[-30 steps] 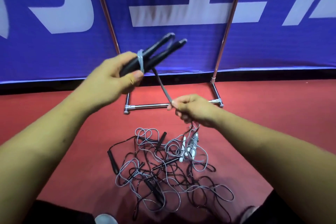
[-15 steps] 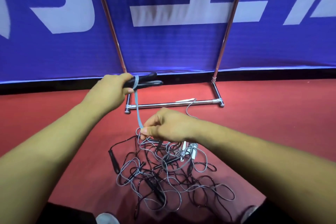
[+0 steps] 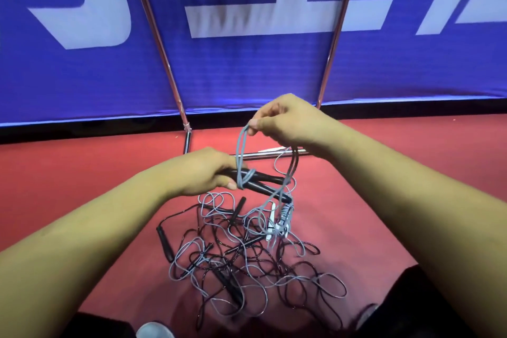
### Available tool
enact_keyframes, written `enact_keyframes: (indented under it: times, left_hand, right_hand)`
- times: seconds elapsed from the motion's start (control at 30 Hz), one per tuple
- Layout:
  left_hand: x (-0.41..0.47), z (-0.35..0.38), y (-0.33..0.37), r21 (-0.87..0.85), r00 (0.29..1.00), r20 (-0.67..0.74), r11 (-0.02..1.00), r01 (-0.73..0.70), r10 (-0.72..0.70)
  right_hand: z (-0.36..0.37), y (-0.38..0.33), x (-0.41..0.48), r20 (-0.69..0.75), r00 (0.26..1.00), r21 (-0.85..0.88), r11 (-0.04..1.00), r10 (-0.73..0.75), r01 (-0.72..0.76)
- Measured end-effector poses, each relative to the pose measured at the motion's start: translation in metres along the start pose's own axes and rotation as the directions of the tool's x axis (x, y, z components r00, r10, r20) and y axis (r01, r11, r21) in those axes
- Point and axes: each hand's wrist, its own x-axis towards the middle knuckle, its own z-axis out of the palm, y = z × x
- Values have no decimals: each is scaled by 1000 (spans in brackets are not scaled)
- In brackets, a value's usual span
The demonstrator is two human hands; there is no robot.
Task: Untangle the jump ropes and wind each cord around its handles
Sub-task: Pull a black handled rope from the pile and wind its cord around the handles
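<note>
Head view: a pair of black handles (image 3: pixel 270 179) is gripped in the left hand (image 3: pixel 203 170), low above the red floor (image 3: pixel 82 173). A loop of grey cord (image 3: pixel 239 155), already wrapped round the handles, is pinched by the right hand (image 3: pixel 285 121), which is now raised above them, where half a second earlier it was held below. Another turn seems under way. The tangled ropes (image 3: pixel 247 255) are left on the floor beneath.

Bare red floor (image 3: pixel 82 170) flanks the tangled ropes (image 3: pixel 242 251) on both sides.
</note>
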Motion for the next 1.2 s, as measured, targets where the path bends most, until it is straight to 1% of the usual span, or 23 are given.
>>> enact_keyframes:
  times: [0.1, 0.17, 0.27, 0.37, 0.43, 0.5, 0.53, 0.57, 0.6, 0.63, 0.7, 0.73, 0.83, 0.9, 0.93, 1.0, 1.07, 1.1, 1.17, 1.2]
  left_hand:
    - [-5, 0, 6, -156, 995, -23, 983, -97, 94]
    - [-9, -2, 8, -179, 993, -41, 977, -117, 111]
    - [-13, -9, 7, -94, 991, -43, 987, -128, 124]
    - [-15, -15, 8, 35, 991, 18, 991, -131, 131]
    - [-17, -16, 12, 73, 988, 52, 986, -147, 144]
    - [-20, -16, 18, 11, 982, 29, 982, -187, 187]
    - [-21, -17, 20, -83, 978, -15, 975, -206, 206]
    - [-24, -19, 21, -214, 976, -75, 952, -217, 206]
    - [-25, -20, 20, -344, 971, -144, 911, -229, 189]
    - [-26, -21, 18, -436, 964, -213, 867, -242, 162]
    - [-28, -22, 15, -497, 940, -325, 828, -261, 102]
    - [-28, -21, 13, -512, 929, -364, 818, -262, 70]
    - [-27, -20, 6, -552, 886, -453, 812, -190, -101]
    - [-26, -20, -1, -568, 858, -466, 817, -102, -217]
    - [-26, -20, -3, -574, 849, -464, 816, -70, -253]
    - [-23, -19, -4, -587, 834, -474, 807, -58, -284]
    - [-21, -18, -2, -551, 837, -476, 833, -45, -270]
    - [-22, -18, -1, -485, 846, -476, 874, -25, -241]
    - [-24, -18, 2, -275, 869, -467, 961, 32, -162]
    - [-25, -18, 3, -180, 885, -447, 982, 59, -135]
  right_hand:
    - [-13, 6, 3, -22, 999, -57, 997, 46, -47]
    - [-21, 9, 3, -12, 998, -129, 990, 61, -62]
    - [-26, 11, 2, 6, 998, -252, 966, 63, -59]
    - [-24, 12, 4, 35, 999, -382, 924, 2, 11]
    - [-20, 12, 6, 57, 998, -432, 900, -35, 56]
    - [-20, 13, 6, 76, 996, -470, 879, -54, 83]
    - [-21, 15, 6, 79, 995, -449, 890, -54, 84]
    - [-22, 15, 4, 88, 994, -388, 917, -58, 88]
    - [-23, 17, 3, 101, 993, -305, 948, -60, 88]
    - [-23, 18, 1, 116, 991, -233, 968, -71, 97]
    - [-15, 22, 0, 119, 989, -173, 979, -87, 106]
    - [-8, 22, -1, 113, 991, -148, 985, -68, 84]
    - [8, 19, -2, 107, 994, -37, 999, 11, -7]
    - [11, 13, -4, 62, 998, -40, 999, 10, -7]
    - [11, 9, -5, 40, 999, -64, 998, -7, 10]
    - [12, 2, -9, 31, 998, -150, 987, -55, 59]
    - [15, -2, -12, 60, 994, -288, 952, -92, 106]
    - [17, -3, -14, 84, 991, -368, 921, -100, 124]
    - [19, -2, -15, 127, 986, -493, 856, -106, 155]
    - [19, -1, -15, 140, 984, -530, 832, -106, 165]
